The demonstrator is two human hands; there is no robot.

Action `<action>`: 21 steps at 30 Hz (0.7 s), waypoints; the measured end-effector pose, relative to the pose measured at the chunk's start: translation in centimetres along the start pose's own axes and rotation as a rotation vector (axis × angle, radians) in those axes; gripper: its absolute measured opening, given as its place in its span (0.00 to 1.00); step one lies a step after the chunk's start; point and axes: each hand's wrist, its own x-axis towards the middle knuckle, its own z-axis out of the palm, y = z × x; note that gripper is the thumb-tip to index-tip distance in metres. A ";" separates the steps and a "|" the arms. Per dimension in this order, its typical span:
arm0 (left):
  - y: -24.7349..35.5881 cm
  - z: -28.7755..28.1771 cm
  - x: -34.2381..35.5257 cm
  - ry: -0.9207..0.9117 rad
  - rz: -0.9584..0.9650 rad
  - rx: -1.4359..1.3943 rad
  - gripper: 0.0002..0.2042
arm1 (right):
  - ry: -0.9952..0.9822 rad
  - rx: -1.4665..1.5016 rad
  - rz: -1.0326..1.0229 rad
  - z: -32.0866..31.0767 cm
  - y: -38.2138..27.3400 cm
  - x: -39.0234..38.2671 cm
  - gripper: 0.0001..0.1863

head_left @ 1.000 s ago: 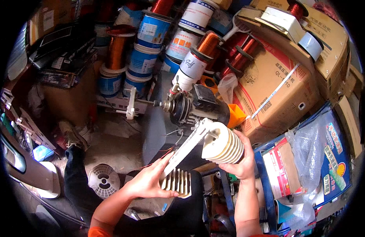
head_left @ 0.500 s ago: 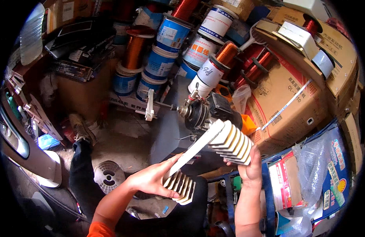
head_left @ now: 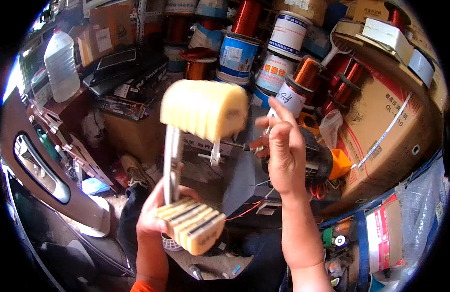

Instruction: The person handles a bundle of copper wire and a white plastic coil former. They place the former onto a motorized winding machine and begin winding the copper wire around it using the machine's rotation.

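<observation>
Over the floor, off the left edge of the grey stand (head_left: 249, 182), a winding former (head_left: 172, 163) stands nearly upright in the person's left hand (head_left: 152, 211). It has two ribbed, cream-coloured blocks joined by a pale metal bar: the upper block (head_left: 198, 109) is slightly blurred, and the lower block (head_left: 193, 226) tilts down toward the right, dark gaps showing between its sections. The left hand is clamped on the former at the foot of the bar, its thumb against the left end of the lower block and some fingers hidden behind. The right hand (head_left: 285, 160) is raised apart from the former, fingers spread and holding nothing, in front of the dark motor (head_left: 312, 155); whether it touches the motor I cannot tell.

The motor sits on the grey stand, toward its right edge. A white bracket (head_left: 215, 155) shows beyond the stand's left edge, just below the upper block. An orange container (head_left: 339, 163) is near the lower left corner of a large brown carton (head_left: 380, 124), whose face carries a pale strip (head_left: 385, 129) running slantwise. Behind the stand's far edge are stacked tubs, among them a blue-labelled tub (head_left: 238, 54), and a spool of copper wire (head_left: 306, 73). A clear plastic jug (head_left: 62, 68) stands at the far left.
</observation>
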 end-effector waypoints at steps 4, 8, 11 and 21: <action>3.3 -2.2 1.5 0.213 0.093 0.198 0.57 | -0.265 -0.356 0.312 0.9 7.0 -1.9 0.38; 3.3 -8.7 4.7 0.256 -0.018 0.260 0.46 | -0.226 0.008 0.495 4.7 11.6 -3.6 0.28; 2.2 -11.9 5.6 0.256 -0.127 0.237 0.39 | -0.136 0.181 0.609 6.1 11.7 -4.7 0.24; -4.3 -13.8 6.8 0.252 -0.220 0.217 0.39 | -0.154 0.078 0.446 5.3 15.0 -8.0 0.25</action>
